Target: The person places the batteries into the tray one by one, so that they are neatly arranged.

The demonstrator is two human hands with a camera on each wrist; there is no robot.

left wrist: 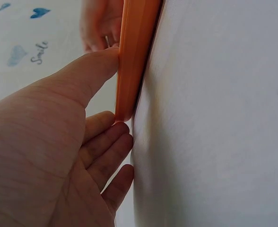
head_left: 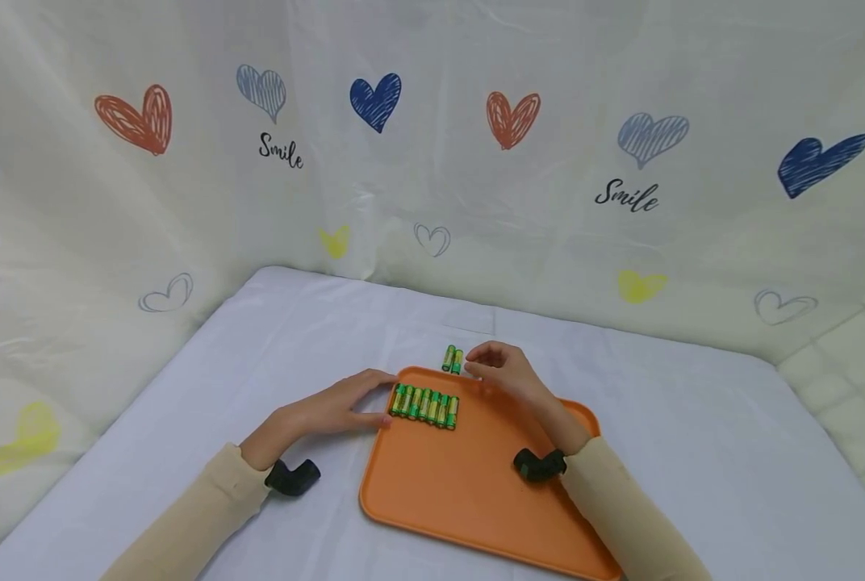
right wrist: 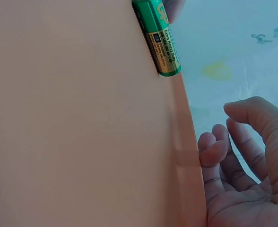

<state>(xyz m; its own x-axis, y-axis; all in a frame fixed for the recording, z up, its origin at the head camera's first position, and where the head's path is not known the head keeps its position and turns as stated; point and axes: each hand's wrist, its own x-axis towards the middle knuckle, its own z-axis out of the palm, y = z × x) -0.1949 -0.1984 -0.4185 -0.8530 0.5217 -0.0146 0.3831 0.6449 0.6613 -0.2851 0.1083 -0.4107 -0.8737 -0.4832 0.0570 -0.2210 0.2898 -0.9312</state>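
Note:
My left hand (head_left: 334,407) lies at the far left corner of an orange tray (head_left: 461,484). In the left wrist view its thumb touches the tray's side (left wrist: 134,56), and relaxed fingertips (left wrist: 125,128) reach round the corner. Several green and gold AA-type batteries (head_left: 424,406) lie side by side in a row in that corner. Two more batteries (head_left: 452,359) lie on the table just behind the far rim. Beside them hovers my right hand (head_left: 505,371), thumb and fingers apart with nothing between them. The right wrist view shows one battery (right wrist: 159,45) near the tray's rim.
A white cloth covers the table (head_left: 694,452). Behind and to the left hangs a pale curtain (head_left: 440,186) printed with hearts and the word "Smile". Black wrist devices (head_left: 292,478) sit on both wrists; the right forearm crosses over the tray.

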